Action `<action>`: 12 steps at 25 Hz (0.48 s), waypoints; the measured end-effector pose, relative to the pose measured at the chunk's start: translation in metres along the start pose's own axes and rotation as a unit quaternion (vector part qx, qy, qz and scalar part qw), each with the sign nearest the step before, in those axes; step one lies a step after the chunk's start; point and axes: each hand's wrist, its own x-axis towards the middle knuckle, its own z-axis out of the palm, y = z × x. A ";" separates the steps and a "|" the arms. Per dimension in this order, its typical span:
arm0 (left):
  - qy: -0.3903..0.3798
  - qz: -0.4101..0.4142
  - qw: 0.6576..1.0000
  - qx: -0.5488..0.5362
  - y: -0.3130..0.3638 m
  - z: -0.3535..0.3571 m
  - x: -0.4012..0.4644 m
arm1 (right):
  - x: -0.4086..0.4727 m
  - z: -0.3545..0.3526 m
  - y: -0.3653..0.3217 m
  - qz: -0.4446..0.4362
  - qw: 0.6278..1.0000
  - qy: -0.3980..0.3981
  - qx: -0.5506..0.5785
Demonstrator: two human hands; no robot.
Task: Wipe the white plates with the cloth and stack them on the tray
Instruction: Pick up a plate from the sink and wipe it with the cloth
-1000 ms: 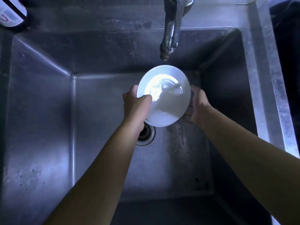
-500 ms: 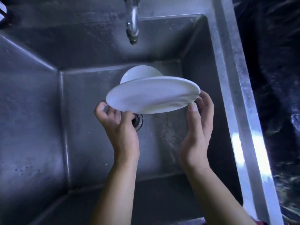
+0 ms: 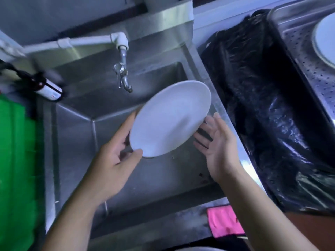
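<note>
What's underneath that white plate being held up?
Under the plate is the steel sink floor, and the left hand fingers reach beneath it. The drain is covered.

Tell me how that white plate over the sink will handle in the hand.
The white plate looks rigid and glazed, so probably slippery, more so if wet from the sink. The left hand holds only its rim, so it may tip. Likely breakable if dropped on steel.
</note>
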 end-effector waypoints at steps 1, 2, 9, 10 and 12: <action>-0.027 0.001 1.000 -0.001 0.009 -0.004 -0.010 | -0.003 -0.003 -0.002 0.021 1.000 -0.020 -0.002; -0.031 0.001 1.000 0.002 0.016 -0.005 -0.021 | -0.006 -0.006 -0.003 0.036 0.999 -0.039 -0.007; 0.159 -0.186 0.949 -0.198 0.010 0.027 -0.094 | -0.041 -0.003 -0.017 0.012 0.977 -0.148 -0.150; 0.171 -0.225 0.931 -0.231 0.001 0.029 -0.095 | -0.042 -0.010 -0.010 -0.033 0.954 -0.130 -0.268; 0.171 -0.287 0.894 -0.299 -0.016 0.034 -0.100 | -0.052 -0.033 0.006 -0.145 0.789 -0.053 -0.595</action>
